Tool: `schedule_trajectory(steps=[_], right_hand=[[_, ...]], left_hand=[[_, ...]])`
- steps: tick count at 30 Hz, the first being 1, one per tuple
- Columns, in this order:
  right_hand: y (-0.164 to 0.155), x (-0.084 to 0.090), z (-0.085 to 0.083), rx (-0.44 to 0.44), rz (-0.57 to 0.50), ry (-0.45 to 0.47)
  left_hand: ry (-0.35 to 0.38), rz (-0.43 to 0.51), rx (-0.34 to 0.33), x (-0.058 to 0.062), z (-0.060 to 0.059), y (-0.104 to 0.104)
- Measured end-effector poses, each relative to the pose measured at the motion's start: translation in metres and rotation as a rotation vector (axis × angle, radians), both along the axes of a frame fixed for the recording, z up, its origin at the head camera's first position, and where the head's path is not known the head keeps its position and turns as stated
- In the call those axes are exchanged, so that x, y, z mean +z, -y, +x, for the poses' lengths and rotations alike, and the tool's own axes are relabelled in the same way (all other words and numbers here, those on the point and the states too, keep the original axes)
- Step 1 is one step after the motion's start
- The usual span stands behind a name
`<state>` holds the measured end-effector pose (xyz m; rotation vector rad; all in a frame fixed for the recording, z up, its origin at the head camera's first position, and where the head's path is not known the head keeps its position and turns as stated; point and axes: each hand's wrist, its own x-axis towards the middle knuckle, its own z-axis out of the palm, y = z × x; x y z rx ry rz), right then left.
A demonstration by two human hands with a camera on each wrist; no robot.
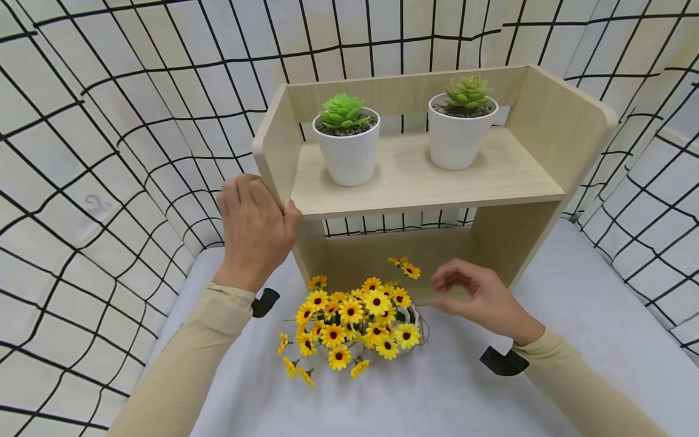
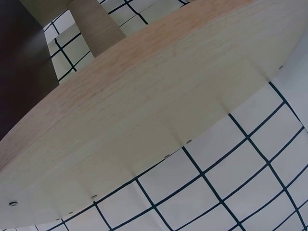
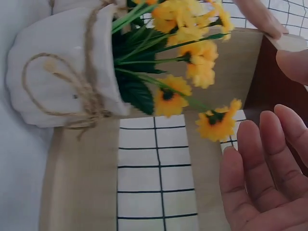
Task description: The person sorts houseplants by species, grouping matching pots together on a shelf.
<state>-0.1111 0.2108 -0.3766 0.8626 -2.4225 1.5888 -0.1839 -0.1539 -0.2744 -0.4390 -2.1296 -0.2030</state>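
Observation:
My left hand (image 1: 253,221) holds the left side panel of a pale wooden two-tier shelf (image 1: 426,203), its thumb at the panel's front edge. In the left wrist view the panel (image 2: 144,115) fills much of the picture, and the fingers are out of sight. My right hand (image 1: 480,297) hovers to the right of a bunch of yellow artificial sunflowers (image 1: 349,312), fingers loosely bent and nothing between them. The flowers stand in front of the lower tier. In the right wrist view a white pot (image 3: 57,67) tied with a twine bow (image 3: 91,113) bears flowers, with the right fingertips just beside one bloom.
On the upper tier stand two white pots with green succulents, a left one (image 1: 349,149) and a right one (image 1: 459,133). Black wire grid (image 1: 136,121) against white walls surrounds the shelf at the back and sides. A white cloth (image 1: 437,394) covers the tabletop.

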Motion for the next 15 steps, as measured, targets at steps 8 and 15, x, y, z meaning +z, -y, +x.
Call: schedule_trajectory(steps=[8, 15], right_hand=[[0.009, -0.034, -0.002, -0.049, 0.09, 0.002], [0.015, -0.059, -0.009, -0.032, 0.079, 0.068]], left_hand=[[-0.002, -0.005, 0.001, -0.001, 0.0, 0.0], [-0.005, 0.001, 0.0, 0.0, 0.0, 0.001]])
